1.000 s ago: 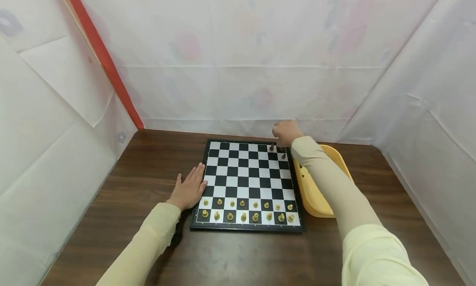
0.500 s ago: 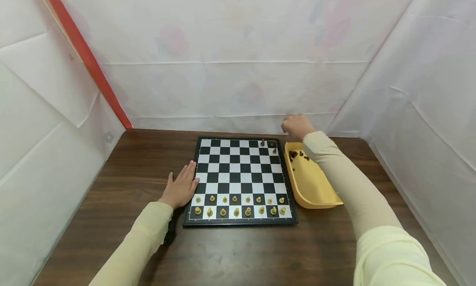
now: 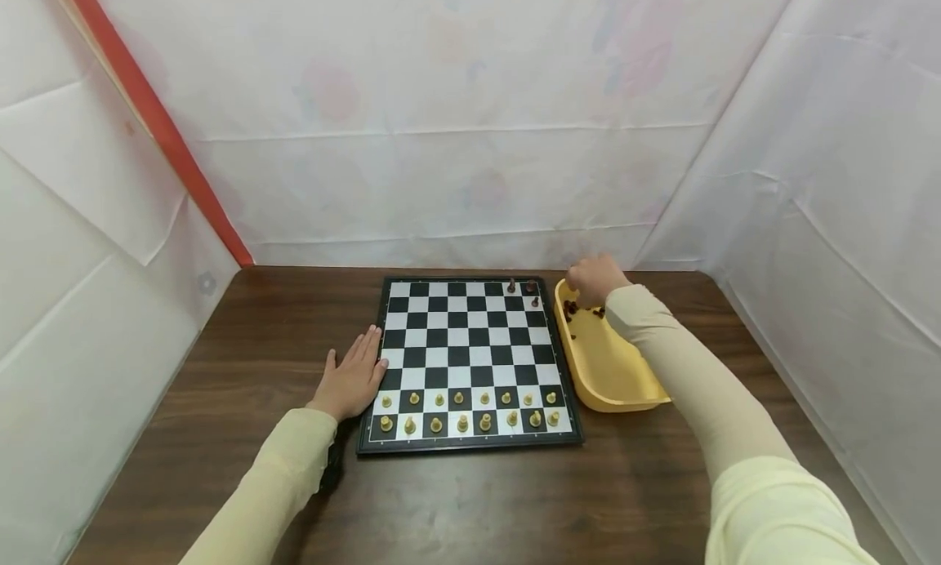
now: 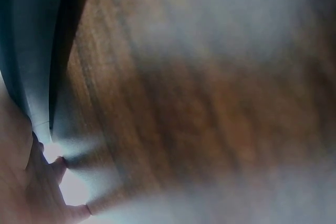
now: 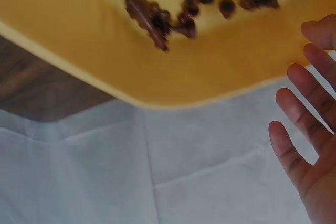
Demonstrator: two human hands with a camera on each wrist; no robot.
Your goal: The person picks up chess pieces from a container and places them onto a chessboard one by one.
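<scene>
While the person sat at the dark brown wooden table (image 3: 470,500), these details showed, each placed relative to the black-and-white chequered chessboard (image 3: 466,361):

Right hand: the right hand (image 3: 594,279) hovered over the far end of the shallow yellow plastic tray (image 3: 613,377), which lay just right of the board. In the right wrist view its fingers (image 5: 302,129) were straight, spread apart, and held nothing.

Dark pieces in the tray: a loose heap of small dark brown chess pieces (image 5: 168,17) lay at the tray's far end, close under the fingers but not touching them; the fingertips pointed past the tray's far rim.

Dark pieces set out: three dark brown pieces (image 3: 524,291) stood at the board's far right corner.

Light pieces: two rows of pale yellow chess pieces (image 3: 470,411) stood along the board's near edge.

Left hand: the left hand (image 3: 350,379) lay flat on the table against the board's left edge, fingers straight and near together. The left wrist view was too blurred to add more.

Risk, as a judgement: the heaped pieces were small and tangled, so a pinch could lift two at once or drop one. A hand or sleeve swinging back across the board's far right corner could topple the three standing pieces. Pressing on the tray's rim could tip or slide it against the board.
</scene>
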